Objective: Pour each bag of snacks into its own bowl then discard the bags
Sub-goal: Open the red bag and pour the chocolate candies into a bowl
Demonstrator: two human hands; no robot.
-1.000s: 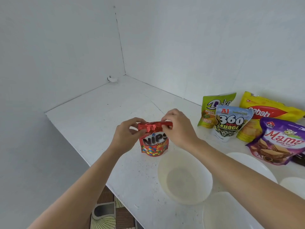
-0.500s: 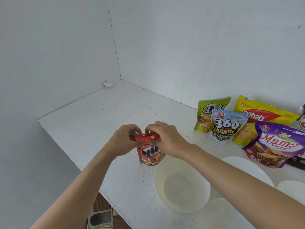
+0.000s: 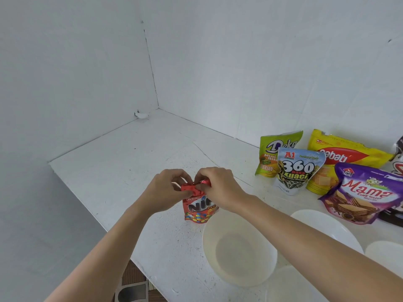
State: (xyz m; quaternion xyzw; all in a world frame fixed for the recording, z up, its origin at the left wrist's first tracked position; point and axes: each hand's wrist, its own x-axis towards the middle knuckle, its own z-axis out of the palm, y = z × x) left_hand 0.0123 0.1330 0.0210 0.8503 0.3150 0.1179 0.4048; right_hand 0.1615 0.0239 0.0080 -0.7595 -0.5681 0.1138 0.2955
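Hands meet over a small red Nips bag (image 3: 198, 211). The left hand (image 3: 165, 190) and the right hand (image 3: 220, 188) each pinch its crumpled top edge between thumb and curled fingers, knuckles nearly touching. The bag hangs just beneath them, upright, with its base on or barely above the white surface (image 3: 130, 171); which of the two cannot be told. Its top is bunched between the fingers, and whether it is torn open is hidden by them.

Just below the right wrist, on the person's side, sits an empty pale bowl (image 3: 237, 258), its rim close to the bag's lower corner. A second bowl (image 3: 322, 225) lies beyond the right forearm, partly covered by it. A third (image 3: 386, 251) shows further out to the right, and a fourth (image 3: 290, 286) sits under the forearm at the bottom edge.

Well to the right of the hands, toward the wall, more bags stand grouped together: a green Deka bag (image 3: 270, 158), a 360 Kuaci bag (image 3: 296, 171) overlapping its front, a yellow bag (image 3: 349, 155) behind, and a purple Mama wafer bag (image 3: 366, 192) nearest the bowls. A dark bag (image 3: 398, 162) is cut off at the right edge.
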